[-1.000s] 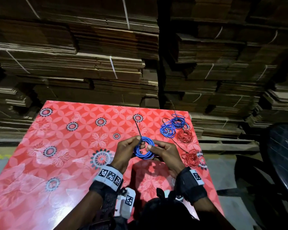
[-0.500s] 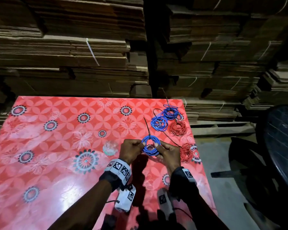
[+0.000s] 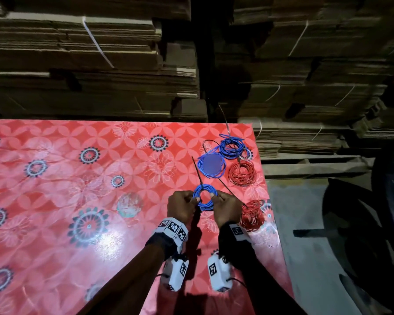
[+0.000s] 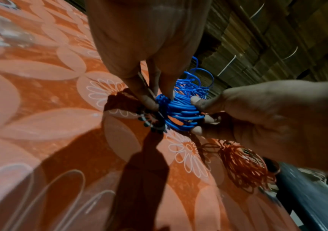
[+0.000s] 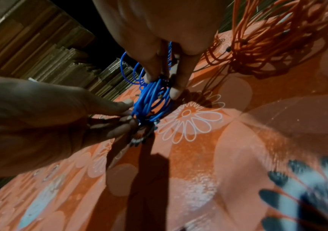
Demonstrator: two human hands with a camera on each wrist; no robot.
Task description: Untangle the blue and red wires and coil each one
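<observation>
Head view: near the right edge of the tabletop [image 3: 55, 201], the left hand [image 3: 181, 206] and right hand [image 3: 226, 208] pinch opposite sides of a small blue wire coil [image 3: 204, 197]. It looks light and springy; gripping across all loops should stop it fanning.

Left wrist view: the loops splay between fingertips [image 4: 167, 92]; the dark tie there is blurred.

Right wrist view: a loose red wire coil [image 5: 267, 39] is cut off at the frame's top.

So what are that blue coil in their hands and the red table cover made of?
Blue coil: looks like thin plastic-coated wire, smooth and slightly glossy, keeping springy round loops. Table cover: probably printed vinyl or oilcloth, since it shows shiny glare patches and soft wrinkles. Both hands pinch the coil.
</observation>
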